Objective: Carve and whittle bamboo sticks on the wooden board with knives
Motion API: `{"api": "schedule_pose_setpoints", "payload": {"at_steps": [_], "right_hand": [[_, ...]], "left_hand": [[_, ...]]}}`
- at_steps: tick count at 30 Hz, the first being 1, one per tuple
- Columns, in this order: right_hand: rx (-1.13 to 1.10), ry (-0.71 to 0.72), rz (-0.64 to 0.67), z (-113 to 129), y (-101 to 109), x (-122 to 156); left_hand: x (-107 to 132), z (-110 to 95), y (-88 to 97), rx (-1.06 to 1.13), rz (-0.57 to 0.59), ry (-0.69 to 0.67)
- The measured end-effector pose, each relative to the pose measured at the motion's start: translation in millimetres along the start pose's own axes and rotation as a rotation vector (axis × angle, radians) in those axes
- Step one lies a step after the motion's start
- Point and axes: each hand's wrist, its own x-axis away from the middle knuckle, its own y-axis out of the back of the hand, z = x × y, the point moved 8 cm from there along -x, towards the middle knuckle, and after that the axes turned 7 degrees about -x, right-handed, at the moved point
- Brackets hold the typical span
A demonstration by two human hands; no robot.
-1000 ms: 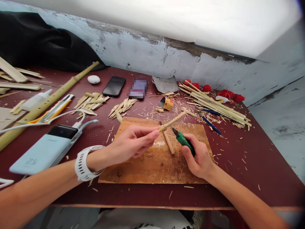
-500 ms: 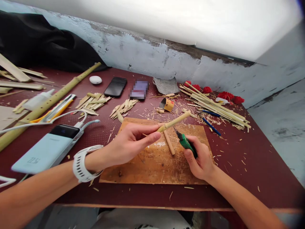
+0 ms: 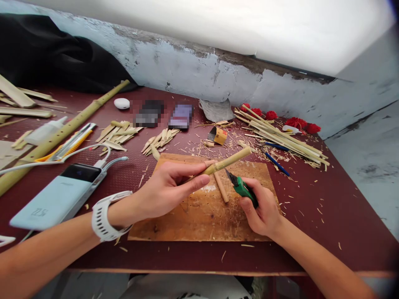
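Note:
Between the thumb and fingers of my left hand (image 3: 174, 182) is a thin bamboo stick (image 3: 230, 160), slanting up to the right above the board. Its near end is hidden by the hand. My right hand (image 3: 260, 207) is closed around a green utility knife (image 3: 245, 191). The knife's dark blade points up and left, with its tip close under the stick; whether they touch I cannot tell. Below them a wooden board (image 3: 187, 222) lies on the dark red table. On that board rests a short brown wooden rod (image 3: 221, 187), partly behind the stick.
Left are a light-blue power bank (image 3: 56, 199) with cables, a yellow utility knife (image 3: 67, 143) and a long bamboo flute (image 3: 81, 116). Bamboo slivers (image 3: 163, 139), two phones (image 3: 181, 116) and a sandpaper piece (image 3: 218, 136) lie behind. Bamboo strips (image 3: 283, 137) and blue-handled tool (image 3: 277, 164) lie right.
The view has shifted slightly. The stick has turned a little in my left hand, and the knife blade has moved slightly left beneath it. Both hands keep their holds.

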Motion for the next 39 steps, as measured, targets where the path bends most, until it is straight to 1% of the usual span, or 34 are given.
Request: {"api": "schedule_pose_setpoints", "payload": {"at_steps": [20,33,36,39], "right_hand": [[-0.02,-0.004,-0.008,0.1,0.1,-1.2],[0.0,-0.01,-0.011,-2.7,-0.3,2.2],[-0.01,-0.009,-0.014,-1.4,0.1,2.0],[-0.019,-0.012,-0.016,-0.4,0.2,1.3]], "left_hand": [[1.3,-0.1,-0.9,-0.01,-0.002,-0.035],[1.5,2.6,0.3,-0.021,-0.014,-0.017],[1.9,5.6,-0.3,0.013,-0.007,0.014],[2.1,12.0,-6.3,0.099,0.05,0.073]]}}
